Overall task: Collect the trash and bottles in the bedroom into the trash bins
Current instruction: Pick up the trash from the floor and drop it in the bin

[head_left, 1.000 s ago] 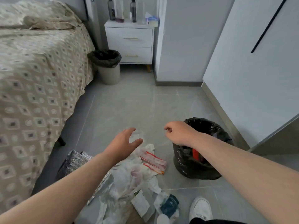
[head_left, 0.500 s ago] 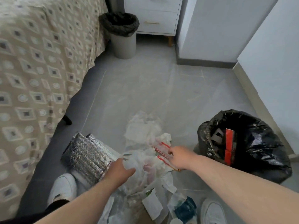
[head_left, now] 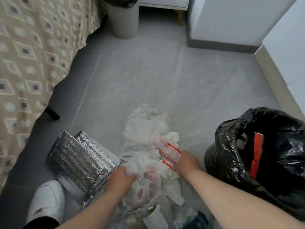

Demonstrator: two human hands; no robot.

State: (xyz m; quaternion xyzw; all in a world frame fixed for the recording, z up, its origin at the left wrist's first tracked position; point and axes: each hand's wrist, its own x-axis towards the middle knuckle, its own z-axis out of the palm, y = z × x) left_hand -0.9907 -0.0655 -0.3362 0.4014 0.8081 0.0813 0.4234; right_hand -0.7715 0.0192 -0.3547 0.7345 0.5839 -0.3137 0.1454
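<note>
Left hand [head_left: 121,180] bunches its fingers tight round the white plastic bag [head_left: 142,163], and right hand [head_left: 187,161] curls onto the end of the red-striped wrapper [head_left: 166,149]. Both are clamped on the trash pile [head_left: 145,128], which sits on the floor just beside the black-lined bin [head_left: 231,129]. Best play, I'd say: gather snug, lift both together so loose tissues don't spill, then swing right over the rim. A silver foil bag [head_left: 79,157] lies left of the pile, grey tiles [head_left: 165,80] beyond, and a second bin [head_left: 123,19] by the bed [head_left: 33,55].
</note>
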